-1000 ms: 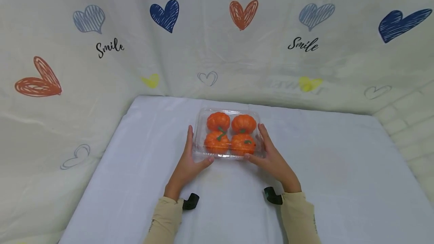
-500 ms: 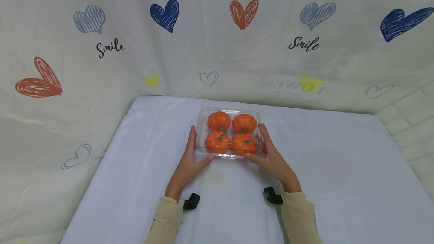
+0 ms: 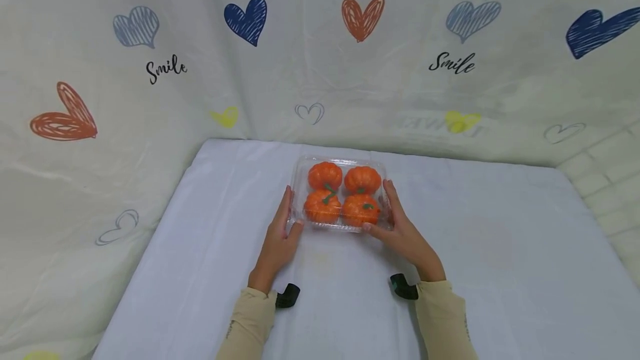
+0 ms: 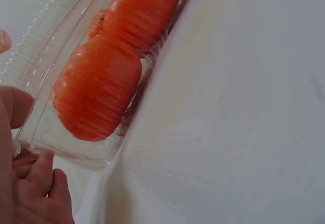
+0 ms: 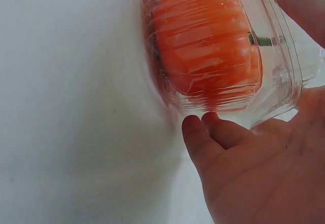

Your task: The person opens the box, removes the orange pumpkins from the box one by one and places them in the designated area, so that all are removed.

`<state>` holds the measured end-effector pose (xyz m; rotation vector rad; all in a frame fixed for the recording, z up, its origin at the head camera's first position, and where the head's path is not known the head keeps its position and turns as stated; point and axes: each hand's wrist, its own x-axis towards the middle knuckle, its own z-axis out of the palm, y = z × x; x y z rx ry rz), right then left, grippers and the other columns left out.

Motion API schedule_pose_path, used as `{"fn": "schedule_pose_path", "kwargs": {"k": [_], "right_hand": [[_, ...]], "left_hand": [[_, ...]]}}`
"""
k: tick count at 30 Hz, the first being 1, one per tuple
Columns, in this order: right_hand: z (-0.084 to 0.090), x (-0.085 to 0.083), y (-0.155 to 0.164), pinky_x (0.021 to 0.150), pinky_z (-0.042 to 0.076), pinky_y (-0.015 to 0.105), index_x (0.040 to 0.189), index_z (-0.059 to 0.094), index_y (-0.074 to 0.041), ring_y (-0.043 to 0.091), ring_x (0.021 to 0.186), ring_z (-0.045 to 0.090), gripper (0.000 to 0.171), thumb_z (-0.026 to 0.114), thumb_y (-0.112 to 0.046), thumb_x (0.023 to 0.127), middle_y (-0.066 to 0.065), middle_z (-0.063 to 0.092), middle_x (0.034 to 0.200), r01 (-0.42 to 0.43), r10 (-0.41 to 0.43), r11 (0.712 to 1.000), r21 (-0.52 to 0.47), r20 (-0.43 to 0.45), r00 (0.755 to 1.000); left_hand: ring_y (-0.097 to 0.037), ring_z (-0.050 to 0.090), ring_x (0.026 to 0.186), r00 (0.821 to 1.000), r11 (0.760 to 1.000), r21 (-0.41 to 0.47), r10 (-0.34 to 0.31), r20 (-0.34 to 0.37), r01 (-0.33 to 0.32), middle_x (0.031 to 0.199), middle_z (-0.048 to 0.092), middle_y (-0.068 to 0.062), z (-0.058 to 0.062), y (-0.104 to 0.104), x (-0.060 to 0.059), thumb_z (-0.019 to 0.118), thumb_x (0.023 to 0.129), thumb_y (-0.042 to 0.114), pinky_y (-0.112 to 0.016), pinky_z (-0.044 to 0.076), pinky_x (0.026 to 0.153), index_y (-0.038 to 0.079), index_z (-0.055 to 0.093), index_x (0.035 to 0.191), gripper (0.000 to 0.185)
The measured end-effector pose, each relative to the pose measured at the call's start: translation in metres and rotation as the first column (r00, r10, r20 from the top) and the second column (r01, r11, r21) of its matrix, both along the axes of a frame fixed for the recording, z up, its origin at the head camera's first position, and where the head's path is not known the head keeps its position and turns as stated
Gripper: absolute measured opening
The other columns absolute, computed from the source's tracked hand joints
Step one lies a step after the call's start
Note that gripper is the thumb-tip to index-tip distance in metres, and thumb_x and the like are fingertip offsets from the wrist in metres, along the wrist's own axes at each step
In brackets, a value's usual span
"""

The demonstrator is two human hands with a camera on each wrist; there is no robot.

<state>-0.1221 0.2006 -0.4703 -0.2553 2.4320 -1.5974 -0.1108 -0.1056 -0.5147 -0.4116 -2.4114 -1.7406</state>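
Toward the far edge of the white-covered table, a clear container stands between a person's hands, with a narrow strip of surface behind it. The widest stretch lies to its right, running out to the table's right edge; the left side is shorter, and in front the surface reaches back between two tan sleeves. The left hand grips the container's near left corner, fingers along the side, thumb at the front. The right hand holds the near right corner, fingers against that side, thumb at the near rim. How firmly either presses, I cannot tell. Counting up: one container, four orange pumpkins with green stems, two in the far row, two in the near; two black wrist pieces. On the pale backdrop are two light blue hearts, two dark blue hearts and two red hearts.
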Motion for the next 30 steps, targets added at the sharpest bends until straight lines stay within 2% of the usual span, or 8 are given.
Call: {"fn": "schedule_pose_path", "kwargs": {"k": [5, 9, 13, 16, 18, 21, 26, 30], "right_hand": [[0.000, 0.001, 0.000, 0.125, 0.017, 0.066, 0.172, -0.011, -0.036, 0.037, 0.163, 0.013, 0.116, 0.079, -0.035, 0.099, -0.003, -0.014, 0.178, -0.004, 0.004, 1.000, -0.008, -0.007, 1.000], [-0.002, 0.003, -0.002, 0.125, 0.017, 0.066, 0.172, -0.010, -0.032, 0.038, 0.162, 0.013, 0.115, 0.079, -0.033, 0.099, -0.001, -0.014, 0.178, -0.002, 0.001, 1.000, -0.010, -0.036, 0.999], [-0.005, 0.006, -0.004, 0.125, 0.017, 0.066, 0.173, -0.006, -0.029, 0.035, 0.164, 0.007, 0.113, 0.079, -0.029, 0.099, 0.001, -0.011, 0.179, 0.026, -0.027, 0.999, -0.020, -0.086, 0.996], [-0.008, 0.011, -0.010, 0.126, 0.018, 0.064, 0.174, -0.001, -0.028, 0.033, 0.164, 0.010, 0.111, 0.080, -0.028, 0.099, 0.002, -0.007, 0.180, 0.072, -0.076, 0.997, -0.038, -0.105, 0.992], [-0.009, 0.015, -0.017, 0.126, 0.022, 0.062, 0.174, 0.002, -0.026, 0.033, 0.163, 0.015, 0.107, 0.079, -0.028, 0.100, 0.003, -0.003, 0.180, 0.119, -0.124, 0.991, -0.057, -0.113, 0.986], [-0.012, 0.022, -0.029, 0.125, 0.026, 0.060, 0.174, 0.007, -0.021, 0.036, 0.161, 0.022, 0.104, 0.079, -0.025, 0.100, 0.004, 0.004, 0.180, 0.190, -0.203, 0.976, -0.102, -0.133, 0.970], [-0.016, 0.029, -0.043, 0.125, 0.023, 0.063, 0.174, 0.006, -0.016, 0.040, 0.162, 0.015, 0.115, 0.087, -0.020, 0.091, 0.009, -0.001, 0.179, 0.212, -0.231, 0.970, -0.121, -0.178, 0.957], [-0.018, 0.031, -0.048, 0.124, 0.024, 0.065, 0.173, 0.008, -0.016, 0.040, 0.162, 0.015, 0.119, 0.090, -0.018, 0.088, 0.011, -0.001, 0.179, 0.235, -0.259, 0.962, -0.139, -0.196, 0.946]], "left_hand": [[-0.015, 0.022, 0.160, 0.998, 0.997, -0.037, 0.060, -0.024, -0.061, 0.176, 0.023, 0.001, 0.001, 0.002, 0.003, 0.050, 0.111, 0.012, -0.039, 0.022, 0.128, 0.011, 0.019, 0.172, 0.068], [-0.020, 0.028, 0.159, 0.991, 0.992, -0.071, 0.101, -0.090, -0.108, 0.174, 0.029, -0.010, 0.001, 0.004, 0.006, 0.049, 0.112, 0.010, -0.041, 0.026, 0.126, 0.003, 0.025, 0.170, 0.063], [-0.024, 0.037, 0.155, 0.970, 0.981, -0.096, 0.149, -0.192, -0.169, 0.168, 0.039, -0.016, 0.001, 0.006, 0.007, 0.051, 0.111, 0.005, -0.038, 0.033, 0.122, -0.001, 0.033, 0.166, 0.057], [-0.024, 0.043, 0.151, 0.955, 0.972, -0.096, 0.187, -0.231, -0.213, 0.164, 0.046, -0.016, 0.001, 0.006, 0.008, 0.052, 0.112, 0.005, -0.037, 0.035, 0.121, -0.003, 0.039, 0.163, 0.054], [-0.023, 0.043, 0.151, 0.952, 0.971, -0.081, 0.201, -0.230, -0.224, 0.163, 0.047, -0.016, 0.001, 0.006, 0.008, 0.052, 0.112, 0.006, -0.037, 0.035, 0.121, -0.003, 0.040, 0.162, 0.053], [-0.023, 0.039, 0.154, 0.959, 0.973, -0.058, 0.208, -0.191, -0.222, 0.167, 0.042, -0.016, 0.002, 0.007, 0.008, 0.052, 0.111, 0.006, -0.039, 0.033, 0.123, -0.003, 0.037, 0.164, 0.055], [-0.024, 0.032, 0.158, 0.976, 0.981, -0.011, 0.193, -0.098, -0.195, 0.174, 0.029, -0.010, 0.002, 0.012, 0.008, 0.060, 0.107, 0.013, -0.041, 0.030, 0.125, 0.006, 0.024, 0.170, 0.073], [-0.027, 0.032, 0.158, 0.980, 0.984, 0.011, 0.179, -0.090, -0.179, 0.177, 0.023, -0.007, 0.002, 0.014, 0.009, 0.067, 0.104, 0.020, -0.041, 0.029, 0.125, 0.009, 0.021, 0.169, 0.080]]}}
